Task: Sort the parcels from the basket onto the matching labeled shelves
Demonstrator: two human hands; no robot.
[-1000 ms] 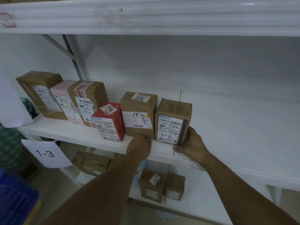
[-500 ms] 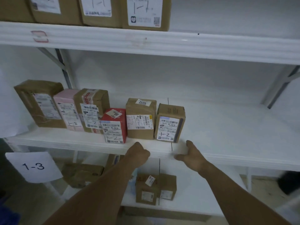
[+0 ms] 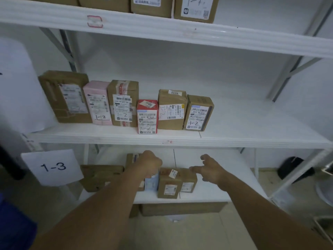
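Released half a second ago, and drawn away from since: the last parcel (image 3: 198,112). One second ago held at its foot from both sides; now free, standing upright on the middle shelf (image 3: 252,139), with 1-2 handwritten on its label. Touching the brown parcel (image 3: 172,110) at its left, and closing the right end of a row of six.

Left grip (image 3: 149,163): below the last parcel and to its left, under the shelf edge, fingers curled into a fist, nothing seen inside. Right grip (image 3: 210,168): almost straight below the last parcel, fingers spread and relaxed, empty. Both well apart from it, hanging in front of the lower shelf (image 3: 207,195); no clear contact with the small boxes there.

Meaning for the task, as a judgement only: this placing finished, and most likely correct, with 1-2 written on every readable label in the row. No shelf sign for this level in view; only a paper sign 1-3 (image 3: 53,166), far below and left of the last parcel, beside the lower level. Above the last parcel, on the top shelf (image 3: 162,31), boxes with a mark like 1-1.

Next, probably: back to the basket for another parcel. Far down and left of the last parcel, a blurred blue shape (image 3: 12,228), perhaps that basket. Contents hidden, so number of parcels left unknown.
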